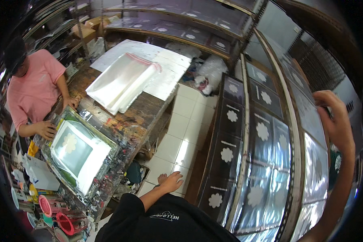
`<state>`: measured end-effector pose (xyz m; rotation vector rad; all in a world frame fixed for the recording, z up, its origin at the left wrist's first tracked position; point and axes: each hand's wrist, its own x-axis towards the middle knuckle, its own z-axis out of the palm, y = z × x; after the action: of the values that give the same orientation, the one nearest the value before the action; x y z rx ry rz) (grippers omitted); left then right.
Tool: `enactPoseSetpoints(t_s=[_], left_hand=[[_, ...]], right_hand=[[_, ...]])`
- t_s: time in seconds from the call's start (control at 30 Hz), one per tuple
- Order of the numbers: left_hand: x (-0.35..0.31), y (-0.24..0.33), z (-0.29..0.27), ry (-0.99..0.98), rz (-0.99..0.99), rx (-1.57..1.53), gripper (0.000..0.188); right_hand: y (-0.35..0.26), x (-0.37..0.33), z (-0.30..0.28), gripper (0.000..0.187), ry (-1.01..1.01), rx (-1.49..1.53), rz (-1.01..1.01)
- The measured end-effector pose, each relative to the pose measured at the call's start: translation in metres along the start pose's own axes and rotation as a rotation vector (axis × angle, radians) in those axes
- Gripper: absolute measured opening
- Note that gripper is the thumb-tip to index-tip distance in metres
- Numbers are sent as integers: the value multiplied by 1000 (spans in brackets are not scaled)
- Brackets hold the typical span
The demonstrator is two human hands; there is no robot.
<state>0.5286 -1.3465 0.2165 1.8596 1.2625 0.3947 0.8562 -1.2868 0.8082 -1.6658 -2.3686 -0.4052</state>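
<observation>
My left hand (172,182) hangs before my black shirt, above the tiled floor, with its fingers stretched out and nothing in them. On the right, my right hand (335,121) is raised beside the upper tier of a rack, at the edge of a glossy clear plastic sheet (312,163). Its fingers are bent, thumb apart from them, and I see nothing between them. Lower on the rack lie dark sheets (227,154) and shiny plastic sheets (266,155), printed with pale flower shapes.
Across the aisle, a person in a pink shirt (36,86) works at a framed printing screen (73,144) on a paint-stained table (129,127). Clear plastic bags (123,82) lie on white board (171,60). Red tubs (70,222) stand at lower left; shelves (169,30) line the back.
</observation>
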Motion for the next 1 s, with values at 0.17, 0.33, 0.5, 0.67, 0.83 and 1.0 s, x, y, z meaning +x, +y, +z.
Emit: enactPoseSetpoints(t_s=[0.17,0.33,0.5,0.67,0.83,1.0], left_hand=[[45,1,-63,164,101,-129,36],[87,14,-136,321,194,31,35],[105,-15,-181,514,170,161,36],[150,-3,-184,501,249,461,43],[144,-15,-195,528,218,1015,45],[163,-17,-185,378,69,747,38]], right_hand=[[-102,105,63,34,-265,24,-374],[-112,160,191,34,-252,331,-455],[-136,173,413,29,44,1116,-328],[-132,20,623,18,-144,1276,288],[-141,-129,669,29,-644,1195,902],[-125,-263,686,29,-668,971,1064]])
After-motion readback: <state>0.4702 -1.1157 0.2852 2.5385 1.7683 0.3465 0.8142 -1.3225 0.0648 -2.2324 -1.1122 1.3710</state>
